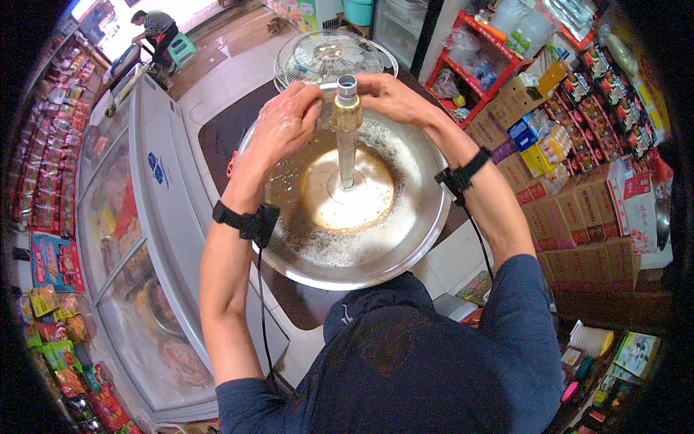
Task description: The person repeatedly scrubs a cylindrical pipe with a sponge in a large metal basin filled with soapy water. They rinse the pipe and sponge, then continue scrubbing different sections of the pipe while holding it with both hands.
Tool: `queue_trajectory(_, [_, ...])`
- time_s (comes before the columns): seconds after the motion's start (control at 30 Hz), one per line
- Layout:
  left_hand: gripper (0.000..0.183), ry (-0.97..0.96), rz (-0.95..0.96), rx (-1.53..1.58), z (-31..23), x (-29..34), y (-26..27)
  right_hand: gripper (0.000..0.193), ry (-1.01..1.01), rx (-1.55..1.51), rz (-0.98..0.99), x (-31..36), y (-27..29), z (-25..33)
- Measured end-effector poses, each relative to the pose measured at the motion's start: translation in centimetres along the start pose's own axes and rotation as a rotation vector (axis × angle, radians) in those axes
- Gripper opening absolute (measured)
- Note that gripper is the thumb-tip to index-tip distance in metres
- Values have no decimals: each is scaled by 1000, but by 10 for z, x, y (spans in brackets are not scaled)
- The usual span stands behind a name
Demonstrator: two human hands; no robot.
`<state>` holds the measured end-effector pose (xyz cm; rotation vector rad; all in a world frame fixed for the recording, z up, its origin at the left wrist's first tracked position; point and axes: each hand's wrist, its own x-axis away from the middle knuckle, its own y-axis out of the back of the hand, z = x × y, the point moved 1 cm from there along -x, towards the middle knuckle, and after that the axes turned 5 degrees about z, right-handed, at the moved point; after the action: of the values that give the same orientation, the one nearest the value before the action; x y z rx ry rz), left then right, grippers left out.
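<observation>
A wide metal basin (426, 239) of murky, foamy water stands in front of me. In it sits a round pale fan base (361, 206), partly under water, with a metal pole (347, 148) rising from its middle. My wet left hand (289, 119) is at the far left side of the basin, fingers curled in beside the pole's upper part. My right hand (394, 98) reaches in from the other side, its bent fingers close to the pole's top and partly hidden by it. What either hand grips is hidden. Black straps with cables circle both wrists.
Wire fan grilles (329, 54) lie beyond the basin on the dark table (217, 134). A glass-topped chest freezer (173, 195) stands at left, near hanging snack packets. Cartons (578, 224) and a red shelf (473, 69) line the right. A person (159, 32) sits far back.
</observation>
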<state>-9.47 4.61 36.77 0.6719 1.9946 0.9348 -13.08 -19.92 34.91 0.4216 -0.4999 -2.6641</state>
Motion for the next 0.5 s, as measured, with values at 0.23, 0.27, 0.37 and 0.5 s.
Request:
queue_trajectory(0.23, [17,71,-82,184,-4,17,5,51,34,100,-128,21,-39,30])
queue_trajectory(0.27, [16,94,-99,196,-3,17,4,51,-7,117,-129,20,-42,33])
queue_trajectory(0.37, [16,111,-240,71,7,15,8,46,-11,167,-162,18,-48,39])
queue_trajectory(0.5, [17,55,-217,17,18,3,4,48,21,188,-204,17,-47,39])
